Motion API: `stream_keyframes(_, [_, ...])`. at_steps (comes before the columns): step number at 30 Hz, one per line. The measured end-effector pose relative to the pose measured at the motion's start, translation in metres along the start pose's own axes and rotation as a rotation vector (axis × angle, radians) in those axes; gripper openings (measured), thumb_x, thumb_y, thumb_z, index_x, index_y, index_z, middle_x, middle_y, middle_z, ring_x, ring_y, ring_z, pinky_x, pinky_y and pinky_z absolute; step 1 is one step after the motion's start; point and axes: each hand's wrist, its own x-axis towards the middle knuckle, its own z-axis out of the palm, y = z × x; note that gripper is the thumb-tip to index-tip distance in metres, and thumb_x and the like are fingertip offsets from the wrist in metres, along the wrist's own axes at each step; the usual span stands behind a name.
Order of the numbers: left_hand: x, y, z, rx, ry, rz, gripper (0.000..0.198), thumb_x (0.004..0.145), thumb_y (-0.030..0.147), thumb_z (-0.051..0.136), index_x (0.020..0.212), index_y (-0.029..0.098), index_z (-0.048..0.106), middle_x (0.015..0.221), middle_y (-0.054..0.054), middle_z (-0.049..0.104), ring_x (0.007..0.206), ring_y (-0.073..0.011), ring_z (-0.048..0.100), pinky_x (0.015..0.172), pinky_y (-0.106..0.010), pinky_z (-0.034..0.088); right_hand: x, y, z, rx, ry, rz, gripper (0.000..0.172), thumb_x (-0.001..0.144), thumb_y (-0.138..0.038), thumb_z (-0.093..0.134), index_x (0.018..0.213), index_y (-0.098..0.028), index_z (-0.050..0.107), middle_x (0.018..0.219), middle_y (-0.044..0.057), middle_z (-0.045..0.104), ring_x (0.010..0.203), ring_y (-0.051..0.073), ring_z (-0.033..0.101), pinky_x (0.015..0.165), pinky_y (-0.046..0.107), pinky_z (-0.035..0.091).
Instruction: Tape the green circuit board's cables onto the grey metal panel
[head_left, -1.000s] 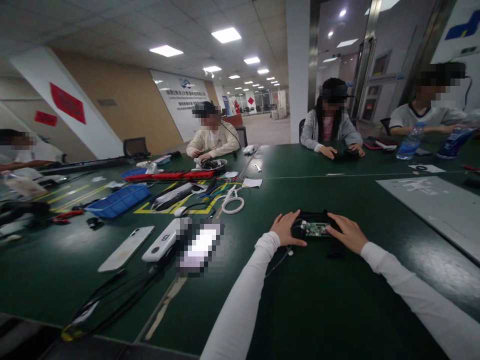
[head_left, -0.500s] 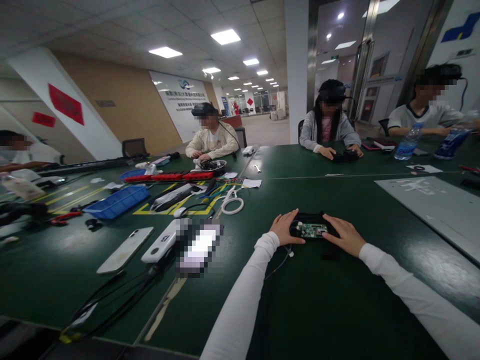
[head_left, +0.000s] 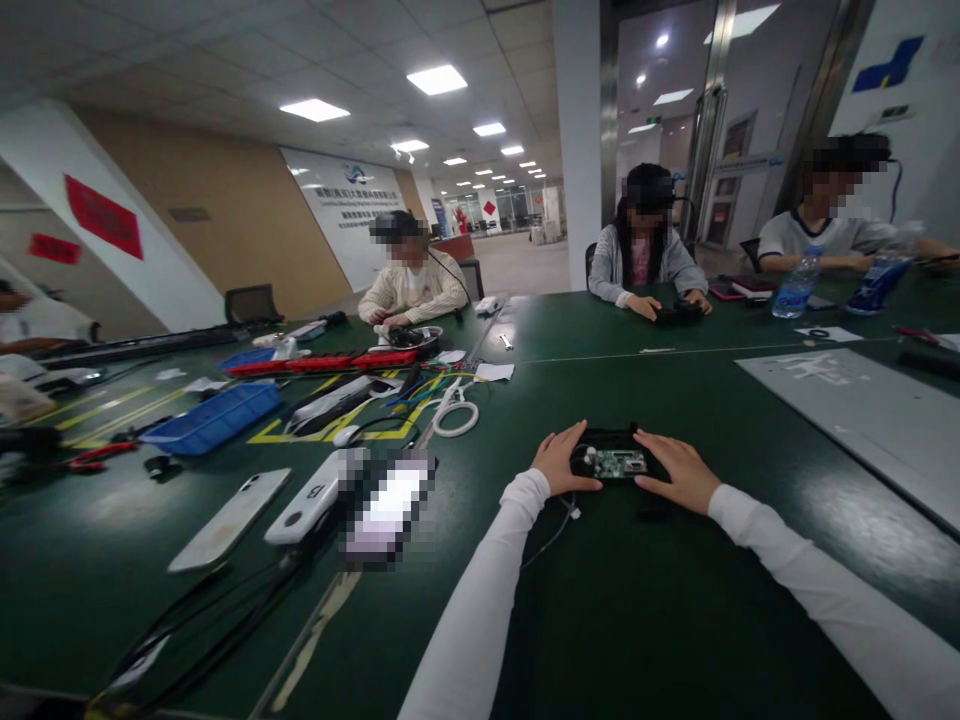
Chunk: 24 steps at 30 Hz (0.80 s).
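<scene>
Green table [head_left: 675,620] — circuit board [head_left: 619,463] sits between hands [head_left: 556,462] [head_left: 681,472], apparently touching.

Dim indoor scene lit by rectangular ceiling panels [head_left: 437,80]. Pale glare spots the green tabletop [head_left: 637,620] at far left and beside the gray board [head_left: 847,410]; its near middle is very dark. Pixelation covers the bright phone screen [head_left: 391,505] and co-workers' faces [head_left: 405,245]. Wide-angle distortion slants the left pillar [head_left: 82,210]. The circuit board's [head_left: 619,463] details look soft.

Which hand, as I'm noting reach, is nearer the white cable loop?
Left. The left hand is right of the cable loop; the right hand is farther right, past the circuit board.
</scene>
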Motion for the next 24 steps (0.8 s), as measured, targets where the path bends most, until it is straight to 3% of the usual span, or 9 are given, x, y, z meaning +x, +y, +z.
stream_keyframes(11, [0.008,-0.007,-0.006,0.013,-0.026,0.033,0.116,0.043,0.057,0.069,0.134,0.023,0.006,0.138,-0.011,0.022,0.126,-0.0278,0.019,0.102,-0.046,0.01,0.005,-0.006,-0.014,0.084,-0.015,-0.045,0.077,0.069,-0.061,0.046,0.132,-0.024,0.024,0.136,0.006,0.028,0.122,0.025,0.027,0.099,0.045,0.019])
stream_keyframes(17, [0.006,-0.002,-0.007,-0.123,0.119,0.055,0.12,0.042,0.041,0.076,0.134,0.021,0.002,0.133,-0.011,0.028,0.121,-0.0288,0.028,0.101,-0.044,0.022,0.006,-0.005,-0.013,0.224,0.081,0.006,0.071,0.072,-0.057,0.046,0.131,-0.024,0.026,0.134,0.006,0.031,0.122,0.024,0.028,0.099,0.044,0.022])
stream_keyframes(21, [0.005,0.005,-0.008,-0.182,0.309,0.118,0.116,0.046,0.031,0.076,0.134,0.021,0.0,0.136,-0.012,0.014,0.122,-0.0282,0.027,0.099,-0.041,0.029,0.009,0.006,-0.007,0.422,0.281,0.17,0.058,0.077,-0.051,0.042,0.127,-0.021,0.033,0.129,0.008,0.038,0.117,0.02,0.036,0.097,0.039,0.029])
stream_keyframes(24, [0.004,0.01,-0.01,-0.144,0.38,0.184,0.111,0.049,0.028,0.073,0.133,0.021,0.001,0.137,-0.012,0.009,0.122,-0.0303,0.026,0.097,-0.044,0.032,0.011,0.011,-0.005,0.611,0.353,0.227,0.053,0.075,-0.048,0.048,0.121,-0.022,0.041,0.121,0.007,0.046,0.11,0.02,0.043,0.095,0.039,0.033])
